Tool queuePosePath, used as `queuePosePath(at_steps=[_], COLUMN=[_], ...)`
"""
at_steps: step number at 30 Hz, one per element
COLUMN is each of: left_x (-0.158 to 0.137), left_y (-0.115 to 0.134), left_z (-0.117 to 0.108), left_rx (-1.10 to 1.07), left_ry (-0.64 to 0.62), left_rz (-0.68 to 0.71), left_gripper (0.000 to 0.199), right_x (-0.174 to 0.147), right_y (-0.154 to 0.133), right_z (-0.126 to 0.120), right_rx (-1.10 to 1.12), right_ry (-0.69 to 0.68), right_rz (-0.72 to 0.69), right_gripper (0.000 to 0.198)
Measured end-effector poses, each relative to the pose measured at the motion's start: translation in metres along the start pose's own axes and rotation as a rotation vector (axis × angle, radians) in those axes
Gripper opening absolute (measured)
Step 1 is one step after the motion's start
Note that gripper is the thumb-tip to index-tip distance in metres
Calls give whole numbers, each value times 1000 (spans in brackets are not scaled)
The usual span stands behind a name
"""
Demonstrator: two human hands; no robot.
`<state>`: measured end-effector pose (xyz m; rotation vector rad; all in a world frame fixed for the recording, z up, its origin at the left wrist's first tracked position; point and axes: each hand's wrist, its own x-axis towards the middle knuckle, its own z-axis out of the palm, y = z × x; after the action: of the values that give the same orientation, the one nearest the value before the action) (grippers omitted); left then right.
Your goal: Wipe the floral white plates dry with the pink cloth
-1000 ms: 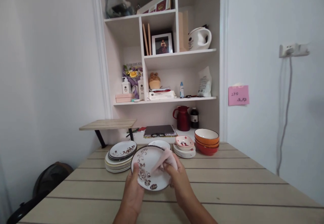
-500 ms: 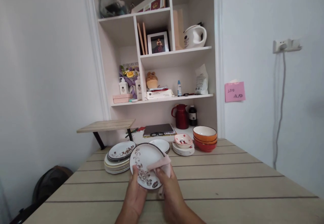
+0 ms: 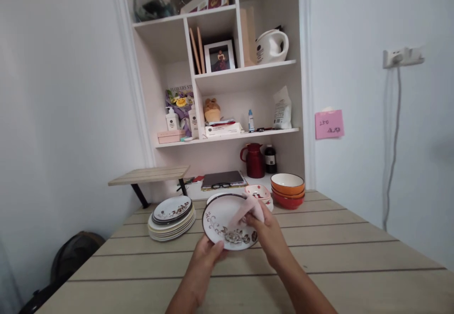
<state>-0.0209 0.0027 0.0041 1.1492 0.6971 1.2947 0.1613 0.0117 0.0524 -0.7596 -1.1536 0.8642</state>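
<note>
A white plate (image 3: 222, 212) with a dark rim and brown flower pattern is held up above the table, tilted toward me. My left hand (image 3: 205, 257) grips its lower left edge, thumb on the face and fingers underneath. In my right hand (image 3: 266, 231) is a pale pink cloth (image 3: 244, 210), pressed against the plate's right side. Left of it stands a stack of plates (image 3: 172, 224), topped by similar dark-rimmed ones. Behind the held plate, partly covered, are another white plate (image 3: 212, 197) and a pink-patterned square bowl (image 3: 257, 191) on small plates.
Orange and red bowls (image 3: 288, 191) are stacked at the back right of the wooden table (image 3: 336, 248). Behind lie a laptop (image 3: 222, 179) with glasses (image 3: 220, 186) and a red jug (image 3: 254, 160). A small raised shelf (image 3: 149, 174) stands at the back left.
Both hands have carried the plate to the right and slightly up, and it has turned. The cloth has shifted up to the plate's upper right. The small stack behind is now mostly covered.
</note>
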Motion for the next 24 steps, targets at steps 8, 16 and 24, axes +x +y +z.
queuePosePath(at_steps=[8, 16, 24], left_x=[-1, -2, 5], left_y=[-22, -23, -15], left_z=[3, 6, -8], left_rx=[364, 351, 235], left_ry=[-151, -87, 174], left_rz=[-82, -134, -101], left_gripper=[60, 32, 55], right_x=[9, 34, 31], right_y=[-5, 15, 35], right_z=[-19, -61, -54], right_rx=[48, 446, 381], right_ry=[310, 585, 476], right_rz=[-1, -2, 160], right_gripper=[53, 65, 56])
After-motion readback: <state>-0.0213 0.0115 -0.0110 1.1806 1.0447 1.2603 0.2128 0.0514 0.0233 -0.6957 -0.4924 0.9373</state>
